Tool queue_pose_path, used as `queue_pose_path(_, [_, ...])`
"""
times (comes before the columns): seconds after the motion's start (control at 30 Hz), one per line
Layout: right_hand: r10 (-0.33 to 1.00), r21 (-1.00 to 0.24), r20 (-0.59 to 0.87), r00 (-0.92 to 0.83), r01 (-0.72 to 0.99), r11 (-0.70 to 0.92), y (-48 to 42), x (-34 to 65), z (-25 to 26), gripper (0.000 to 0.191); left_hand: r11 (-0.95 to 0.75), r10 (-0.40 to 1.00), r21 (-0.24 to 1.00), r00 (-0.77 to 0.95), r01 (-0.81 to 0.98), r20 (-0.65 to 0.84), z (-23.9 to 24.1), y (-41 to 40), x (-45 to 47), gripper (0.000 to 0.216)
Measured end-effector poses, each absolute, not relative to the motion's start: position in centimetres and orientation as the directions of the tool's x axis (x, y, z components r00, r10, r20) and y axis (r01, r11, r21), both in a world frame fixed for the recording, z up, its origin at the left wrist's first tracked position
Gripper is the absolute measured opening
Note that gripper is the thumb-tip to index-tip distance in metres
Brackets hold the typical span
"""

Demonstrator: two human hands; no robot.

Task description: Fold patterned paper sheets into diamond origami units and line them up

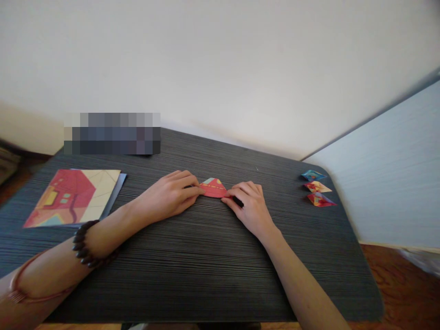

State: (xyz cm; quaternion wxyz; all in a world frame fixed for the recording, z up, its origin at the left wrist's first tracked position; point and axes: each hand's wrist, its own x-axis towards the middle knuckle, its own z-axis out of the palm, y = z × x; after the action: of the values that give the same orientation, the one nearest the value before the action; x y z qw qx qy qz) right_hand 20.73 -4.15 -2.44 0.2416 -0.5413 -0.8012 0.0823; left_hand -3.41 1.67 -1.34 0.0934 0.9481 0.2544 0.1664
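At the far left of the dark striped surface point(206, 266) lies a stack of patterned paper point(74, 197). The top sheet is printed in red, orange and cream, and a blue-grey sheet peeks out beneath its right edge. Behind it, near the back edge, sits something blurred that I cannot make out.

My left forearm comes in from the lower left with a thin red cord point(20, 286) around it and a dark bead bracelet point(84, 245) at the wrist. My left hand point(170, 195) lies palm down and open. Its fingers are stretched to the right, and the tips press on the left corner of the folded red paper point(213, 188).

That paper sits flat near the middle of the surface, between my two hands. It is a small red piece that narrows toward the top, with a yellow line across it.

My right hand point(249, 204) touches its right corner with the fingers curled. The thumb and forefinger meet there, but I cannot tell whether they nip the corner or only press it down.

Well apart, near the right edge, three small folded pieces lie in a short column: a blue one point(312, 175), a pale orange one point(318, 187) and a red one point(321, 200).
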Motion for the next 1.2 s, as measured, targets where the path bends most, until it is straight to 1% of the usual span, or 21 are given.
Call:
queue_pose_path(0.13, [0.917,-0.406,0.290,-0.273,0.833,0.376,-4.02,20.89,-2.78,0.018,-0.853,0.520,0.205,0.815,0.480,0.256,-1.24,1.47,-3.19,0.023])
queue_pose_path(0.2, [0.924,-0.428,0.282,-0.257,0.828,0.361,-3.91,20.84,-2.93,0.018,-0.847,0.531,0.202,0.806,0.492,0.262,-1.28,1.39,-3.12,0.023])
queue_pose_path(0.3, [0.942,-0.469,0.253,-0.220,0.824,0.318,-3.79,20.63,-3.04,0.018,-0.829,0.557,0.227,0.785,0.511,0.270,-1.47,1.35,-3.15,0.022])
queue_pose_path(0.4, [0.950,-0.474,0.237,-0.204,0.829,0.296,-3.81,20.47,-3.01,0.015,-0.806,0.589,0.261,0.762,0.531,0.270,-1.72,1.42,-3.24,0.021])
queue_pose_path(0.5, [0.945,-0.469,0.242,-0.221,0.826,0.313,-3.88,20.48,-2.95,0.014,-0.787,0.612,0.301,0.744,0.539,0.268,-1.93,1.54,-3.26,0.022])
queue_pose_path(0.67, [0.930,-0.499,0.262,-0.256,0.790,0.358,-3.87,20.72,-3.09,0.015,-0.768,0.628,0.350,0.740,0.537,0.241,-2.13,1.70,-3.19,0.024])
queue_pose_path(0.87, [0.940,-0.492,0.243,-0.241,0.805,0.333,-3.88,20.58,-3.08,0.019,-0.761,0.629,0.365,0.748,0.537,0.212,-2.17,1.64,-3.14,0.026])
queue_pose_path(1.07, [0.959,-0.510,0.219,-0.179,0.817,0.268,-3.97,20.38,-2.76,0.012,-0.741,0.651,0.344,0.743,0.577,0.156,-2.05,1.48,-3.01,0.026])
queue_pose_path(1.2, [0.973,-0.511,0.197,-0.120,0.835,0.207,-4.06,20.19,-2.60,0.013,-0.719,0.676,0.348,0.721,0.602,0.149,-2.06,1.52,-2.87,0.026])
